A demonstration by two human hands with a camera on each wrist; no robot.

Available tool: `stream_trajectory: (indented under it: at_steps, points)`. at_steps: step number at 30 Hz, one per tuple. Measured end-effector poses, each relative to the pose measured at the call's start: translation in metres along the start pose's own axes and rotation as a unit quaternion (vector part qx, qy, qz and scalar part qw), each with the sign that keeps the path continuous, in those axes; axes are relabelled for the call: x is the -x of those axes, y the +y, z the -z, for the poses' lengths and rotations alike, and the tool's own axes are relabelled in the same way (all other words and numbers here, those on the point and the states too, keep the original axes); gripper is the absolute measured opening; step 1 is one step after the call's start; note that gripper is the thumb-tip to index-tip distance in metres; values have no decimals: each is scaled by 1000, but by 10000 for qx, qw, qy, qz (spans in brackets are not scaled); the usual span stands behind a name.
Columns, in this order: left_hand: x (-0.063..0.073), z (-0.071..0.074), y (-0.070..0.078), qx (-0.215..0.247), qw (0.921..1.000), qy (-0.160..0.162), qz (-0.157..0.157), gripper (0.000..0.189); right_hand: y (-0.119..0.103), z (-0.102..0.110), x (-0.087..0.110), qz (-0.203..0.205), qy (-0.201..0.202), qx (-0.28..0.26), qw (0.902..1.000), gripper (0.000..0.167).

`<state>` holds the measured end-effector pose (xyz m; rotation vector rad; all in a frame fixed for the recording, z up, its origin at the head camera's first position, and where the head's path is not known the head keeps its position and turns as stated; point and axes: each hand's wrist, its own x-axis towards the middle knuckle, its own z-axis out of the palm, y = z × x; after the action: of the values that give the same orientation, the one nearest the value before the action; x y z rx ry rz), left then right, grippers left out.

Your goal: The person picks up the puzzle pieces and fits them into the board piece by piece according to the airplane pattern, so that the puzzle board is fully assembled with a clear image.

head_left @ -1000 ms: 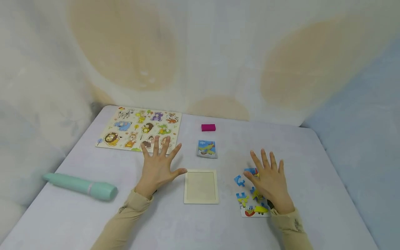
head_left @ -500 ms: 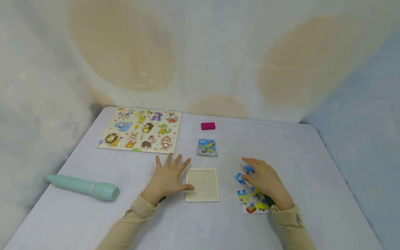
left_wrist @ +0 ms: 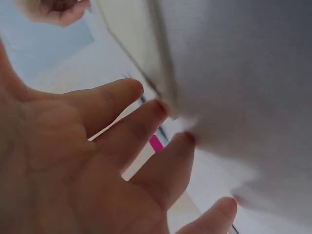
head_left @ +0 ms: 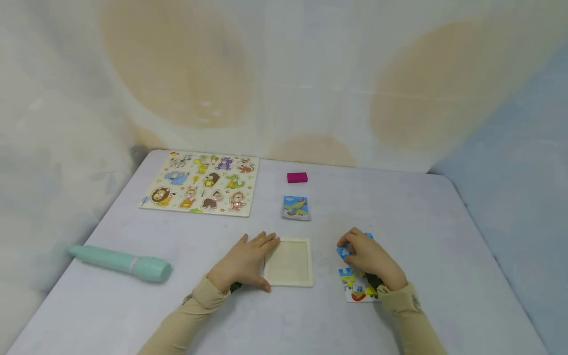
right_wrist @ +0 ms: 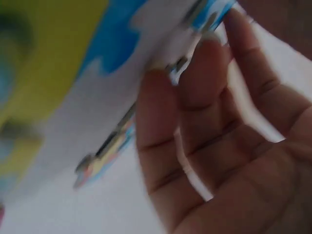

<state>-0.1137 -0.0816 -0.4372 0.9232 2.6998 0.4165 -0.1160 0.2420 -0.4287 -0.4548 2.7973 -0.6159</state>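
My left hand [head_left: 241,261] lies at the left edge of a cream square puzzle frame [head_left: 309,266]. Its fingers are nearly straight, touching the frame at the upper left corner, with the thumb by the lower left one. The left wrist view shows these fingertips against the table beside the frame's rim [left_wrist: 163,53]. My right hand [head_left: 372,256] pinches a blue jigsaw piece [head_left: 343,252] between thumb and fingers; in the right wrist view only a bit of that piece [right_wrist: 214,12] shows. Several other jigsaw pieces [head_left: 348,277] lie under and before the right hand, partly hidden by it.
Behind the frame lies a small airplane picture card [head_left: 296,207], then a magenta block [head_left: 297,177]. An animal peg puzzle board [head_left: 199,183] is at the back left. A mint-green pen-shaped toy [head_left: 120,263] lies along the left side of the table [head_left: 275,325].
My left hand has come down and to the right, from spread above the table to the frame's left edge. The right hand's spread fingers have closed onto a blue jigsaw piece.
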Motion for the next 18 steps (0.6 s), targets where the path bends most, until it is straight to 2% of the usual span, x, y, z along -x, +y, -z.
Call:
stream_trajectory:
  at_steps: [5,10,13,18]
  points:
    - [-3,-1,-2,95,9996,-49,-257,111,-2,2,-2,-310,-91,-423,9986,22]
    - [-4,-4,-5,82,9998,6,-159,116,-17,3,-13,-159,-47,-1083,9940,15]
    - [-3,-4,-8,73,10000,36,-36,119,-36,-1,-26,41,-276,-1659,9858,13]
    - [-1,-4,-10,80,9999,-2,82,119,-69,-15,-50,72,-677,-2376,9690,13]
